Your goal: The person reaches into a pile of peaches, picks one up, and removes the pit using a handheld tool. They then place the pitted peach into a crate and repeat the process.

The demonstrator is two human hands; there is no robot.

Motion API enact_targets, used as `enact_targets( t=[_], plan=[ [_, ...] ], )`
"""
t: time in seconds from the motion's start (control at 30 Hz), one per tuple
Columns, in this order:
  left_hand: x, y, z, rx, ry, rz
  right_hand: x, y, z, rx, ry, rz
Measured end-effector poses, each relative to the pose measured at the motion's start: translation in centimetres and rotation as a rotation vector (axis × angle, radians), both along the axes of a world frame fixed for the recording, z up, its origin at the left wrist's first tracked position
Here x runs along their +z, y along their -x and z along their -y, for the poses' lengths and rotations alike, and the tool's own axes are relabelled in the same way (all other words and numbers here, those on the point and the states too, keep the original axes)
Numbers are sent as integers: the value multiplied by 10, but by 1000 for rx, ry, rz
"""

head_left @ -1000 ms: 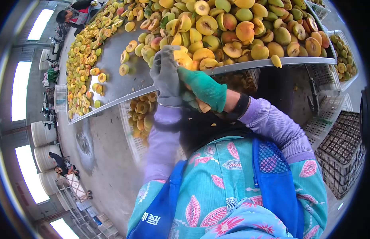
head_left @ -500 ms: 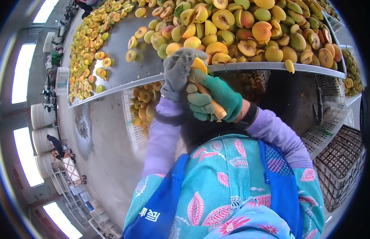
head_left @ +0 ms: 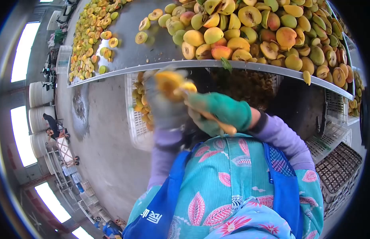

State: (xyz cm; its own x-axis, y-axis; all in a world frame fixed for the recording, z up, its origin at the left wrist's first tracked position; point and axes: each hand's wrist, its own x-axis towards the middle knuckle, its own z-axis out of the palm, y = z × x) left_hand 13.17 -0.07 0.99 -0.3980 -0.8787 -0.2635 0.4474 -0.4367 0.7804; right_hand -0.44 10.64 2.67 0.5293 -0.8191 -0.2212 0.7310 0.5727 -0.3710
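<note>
My left hand (head_left: 167,109), in a grey glove and smeared by motion, grips a yellow peach half (head_left: 168,84) with its hollow facing up. My right hand (head_left: 226,111) wears a green glove and is closed round a wooden-handled pitting tool (head_left: 228,128). The tool's working end points at the peach half, and a yellow piece (head_left: 189,87) sits by its tip; whether it is stuck there is too blurred to tell. Both hands are in front of my body, below the metal rim (head_left: 133,71) of the sorting table.
Heaped peaches, whole and halved (head_left: 248,36), cover the table's right side. More halves (head_left: 87,44) lie along its left. Under the table stands a white crate (head_left: 133,115) of peach halves. A dark crate (head_left: 338,167) is at lower right. A person (head_left: 52,125) with a cart is far left.
Both hands have come down and away from the table rim. My left hand has turned, so the peach half's hollow now shows. The view has shifted slightly.
</note>
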Motion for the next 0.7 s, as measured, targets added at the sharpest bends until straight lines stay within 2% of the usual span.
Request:
enact_targets(
  t=[0.03,0.07,0.1,0.13,0.17,0.2,0.27,0.33,0.4,0.43,0.47,0.5,0.53,0.6,0.63,0.7],
  plan=[
    [-15,-33,21,7,-55,-78,-3,3,-6,37,81,-102],
    [-25,-72,45,-99,-154,-186,-6,6,-8,-68,-74,-12],
    [-37,-101,62,38,-76,284,-24,14,-10,-108,-204,53],
    [-32,-112,78,-115,154,758,-41,21,-13,-158,-331,117],
    [-26,-122,94,-252,372,1244,-82,32,-16,-158,-429,155],
    [-23,-139,125,-556,819,1927,-96,36,-23,-261,-488,-1],
    [-17,-107,192,-260,887,1918,-71,40,-23,-249,-450,-151],
    [-23,-72,259,-250,1666,1912,-56,38,-21,-225,-409,-222],
    [-68,-19,322,175,1190,1720,-40,39,-16,-243,-258,-376],
    [-64,-5,318,35,1099,1706,-35,41,-16,-250,-182,-449],
    [-55,9,308,-106,1007,1691,-34,47,-17,-258,-218,-457],
    [-49,20,300,-244,909,1677,-47,47,-17,-404,-238,-515],
    [-50,23,301,-293,880,1628,-50,46,-15,-546,-252,-583],
    [-60,11,291,-303,789,1262,-46,43,-11,-655,-290,-616],
    [-55,3,267,-308,736,1092,-41,35,-9,-676,-219,-744],
    [-30,6,186,-307,486,549,-36,25,5,-709,134,-1191]
  ],
)
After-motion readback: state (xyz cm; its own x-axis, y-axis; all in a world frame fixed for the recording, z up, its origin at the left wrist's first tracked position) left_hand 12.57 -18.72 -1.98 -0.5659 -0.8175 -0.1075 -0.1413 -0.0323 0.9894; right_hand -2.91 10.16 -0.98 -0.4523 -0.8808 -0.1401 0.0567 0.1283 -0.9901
